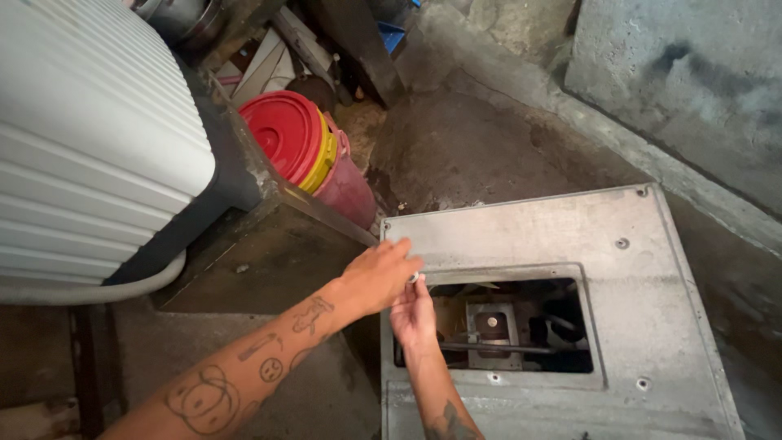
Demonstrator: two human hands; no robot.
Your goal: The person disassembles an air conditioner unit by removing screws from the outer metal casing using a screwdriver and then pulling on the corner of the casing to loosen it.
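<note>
A small pale part [413, 279] pinched where the left hand [376, 275] meets the right hand [414, 314] is too small to identify — fingers cover most of it. Inside the grey metal housing [521, 236], the opening's depths are dark and unclear. The white ribbed cover [90, 138] runs off the left edge — the red bucket [297, 143] is half hidden behind it.

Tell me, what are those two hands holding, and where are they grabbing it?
A tiny silvery part, maybe a bolt or washer, pinched between the fingertips of the left hand and right hand at the metal plate opening's corner. Which part they grip cannot be told.
</note>
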